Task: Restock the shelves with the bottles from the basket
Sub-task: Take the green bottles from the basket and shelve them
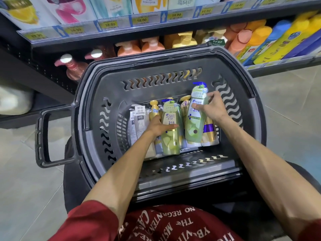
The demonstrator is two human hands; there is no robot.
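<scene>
We see an evenly bright, soft light from above, with dark shadow under the shelf edge [156, 30] and inside the basket [97, 94]. The wide lens bends the edges strongly, and the price labels [141, 20] look slightly blurred.

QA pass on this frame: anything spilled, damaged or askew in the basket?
Nothing stands out. No spill or damage shows in the basket. The raised green bottle sits above the rest only because the right hand grips it; the left hand holds the second green bottle, lying in the row.
</scene>
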